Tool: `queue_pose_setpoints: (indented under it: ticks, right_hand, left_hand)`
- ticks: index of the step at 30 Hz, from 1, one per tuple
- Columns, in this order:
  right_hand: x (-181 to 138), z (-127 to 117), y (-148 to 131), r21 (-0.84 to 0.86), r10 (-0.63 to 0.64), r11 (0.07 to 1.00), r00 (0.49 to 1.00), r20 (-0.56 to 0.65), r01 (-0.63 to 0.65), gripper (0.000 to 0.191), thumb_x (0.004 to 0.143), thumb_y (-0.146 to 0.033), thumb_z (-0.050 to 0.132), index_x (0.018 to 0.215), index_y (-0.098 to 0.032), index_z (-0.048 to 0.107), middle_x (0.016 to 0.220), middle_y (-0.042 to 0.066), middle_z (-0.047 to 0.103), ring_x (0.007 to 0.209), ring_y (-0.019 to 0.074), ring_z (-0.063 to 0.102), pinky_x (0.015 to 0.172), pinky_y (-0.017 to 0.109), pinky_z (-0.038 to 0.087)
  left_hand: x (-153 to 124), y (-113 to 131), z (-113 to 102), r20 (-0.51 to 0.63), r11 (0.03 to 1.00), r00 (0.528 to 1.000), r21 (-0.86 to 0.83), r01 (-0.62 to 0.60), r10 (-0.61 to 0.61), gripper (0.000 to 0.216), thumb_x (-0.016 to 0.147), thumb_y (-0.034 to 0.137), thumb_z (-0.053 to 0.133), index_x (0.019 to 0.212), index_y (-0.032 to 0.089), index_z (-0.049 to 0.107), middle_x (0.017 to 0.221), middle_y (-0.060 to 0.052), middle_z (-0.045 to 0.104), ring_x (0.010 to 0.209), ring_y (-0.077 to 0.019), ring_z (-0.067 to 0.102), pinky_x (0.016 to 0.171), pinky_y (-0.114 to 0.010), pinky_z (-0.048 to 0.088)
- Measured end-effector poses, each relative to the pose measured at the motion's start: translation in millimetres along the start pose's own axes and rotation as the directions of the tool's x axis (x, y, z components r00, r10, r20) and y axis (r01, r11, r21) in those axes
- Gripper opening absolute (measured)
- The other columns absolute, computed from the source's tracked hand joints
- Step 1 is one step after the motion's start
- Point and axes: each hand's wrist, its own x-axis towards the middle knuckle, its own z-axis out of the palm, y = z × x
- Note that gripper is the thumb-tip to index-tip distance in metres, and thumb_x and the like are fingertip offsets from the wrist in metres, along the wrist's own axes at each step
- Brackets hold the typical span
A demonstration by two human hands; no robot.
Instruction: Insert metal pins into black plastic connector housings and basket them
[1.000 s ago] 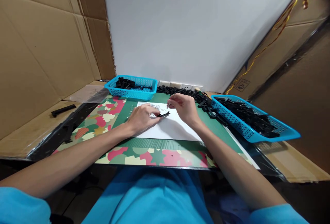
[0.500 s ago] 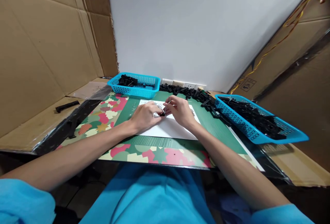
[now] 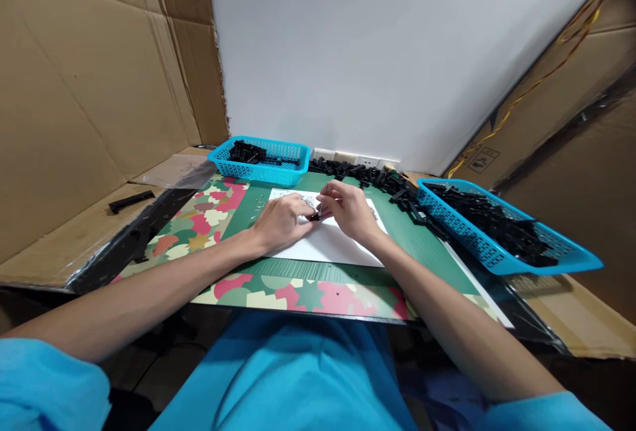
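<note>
Over a white sheet [image 3: 328, 249], my left hand [image 3: 282, 224] is closed on a small black plastic part [image 3: 315, 217], holding it low near the paper. My right hand [image 3: 350, 209] pinches a thin metal tool [image 3: 320, 204], which looks like tweezers. Its tip points down at the black part; whether it touches is too small to tell. Behind my fingers, a pile of tiny silvery pieces [image 3: 309, 200] lies on the sheet, partly hidden by both hands.
A blue basket [image 3: 263, 171] with black parts stands at the back left, and another blue basket [image 3: 462, 236], heaped with them, at the right. Loose black parts [image 3: 377, 178] line the back of the green mat [image 3: 417, 252]. One black piece [image 3: 132, 201] lies on cardboard at the left.
Both hands stay together over the sheet, with the black part and the thin tool still held. The view has shifted very slightly; little else differs.
</note>
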Motion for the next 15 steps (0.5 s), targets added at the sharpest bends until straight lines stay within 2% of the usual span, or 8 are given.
queue_pose_setpoints:
  ticks: [8,15]
  right_hand:
    - [-0.2,-0.3,-4.6,-0.104,-0.025,0.994,1.0,-0.014,0.023,0.017,0.097,-0.033,0.063,0.085,-0.023,0.06,0.077,0.004,0.071,0.071,0.0235,0.07,0.068,0.034,0.058]
    - [-1.5,3.7,-2.4,-0.201,-0.092,0.976,0.995,-0.041,0.082,0.014,0.097,-0.028,0.062,0.084,-0.022,0.06,0.075,0.004,0.071,0.068,0.022,0.069,0.065,0.031,0.052]
  left_hand:
    - [-0.4,-3.3,2.2,0.026,0.998,0.998,-0.01,-0.064,0.064,0.011,0.096,0.023,0.069,0.092,0.023,0.079,0.091,-0.005,0.079,0.091,-0.0254,0.069,0.079,-0.038,0.053]
    - [0.2,-3.4,2.6,0.016,0.994,0.997,-0.084,-0.068,0.069,0.019,0.098,0.024,0.068,0.081,0.021,0.076,0.082,-0.004,0.076,0.081,-0.0228,0.067,0.075,-0.037,0.05]
